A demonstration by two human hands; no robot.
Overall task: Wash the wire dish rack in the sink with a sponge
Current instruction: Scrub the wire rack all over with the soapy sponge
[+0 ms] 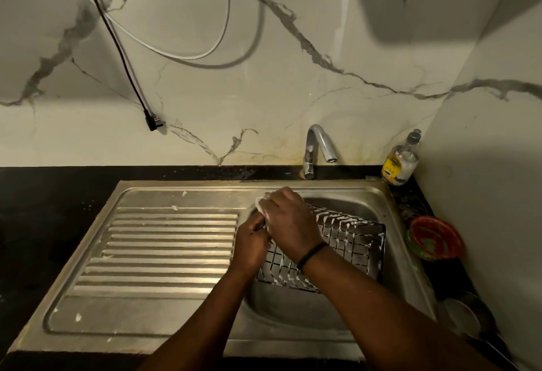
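The dish rack [346, 241] lies tilted in the sink basin [296, 309], coated in white foam along its wires; its left end is hidden under both hands, so how it meets the basin edge there cannot be seen. The left hand [250, 246] curls its fingers around the rack's left rim, though the fingertips themselves are out of sight behind the wires. Just above and right of it, the right hand [289, 221] grips the sponge [262, 200], of which only a foamy pale corner pokes out past the knuckles; a dark band sits on that wrist.

Left of the hands the ribbed draining board [164, 250] stretches flat and bare apart from a few flecks of foam, giving open room on that side. Below the hands the basin floor is free. To the right of the rack the basin wall stands close, with a narrow strip of steel before the counter.

Beyond the right hand the tap [318, 148] rises from the back ledge, its spout pointing right. Farther right, in the corner, stands a bottle [400, 162] with a yellow label too small to read. A red and green bowl [435, 238] sits on the black counter [44, 212] right of the sink. At the lower right edge something round and metal is cut off and too dim to identify. Cables [123, 57] hang on the marbled wall [234, 101], one ending in a black plug [154, 123].
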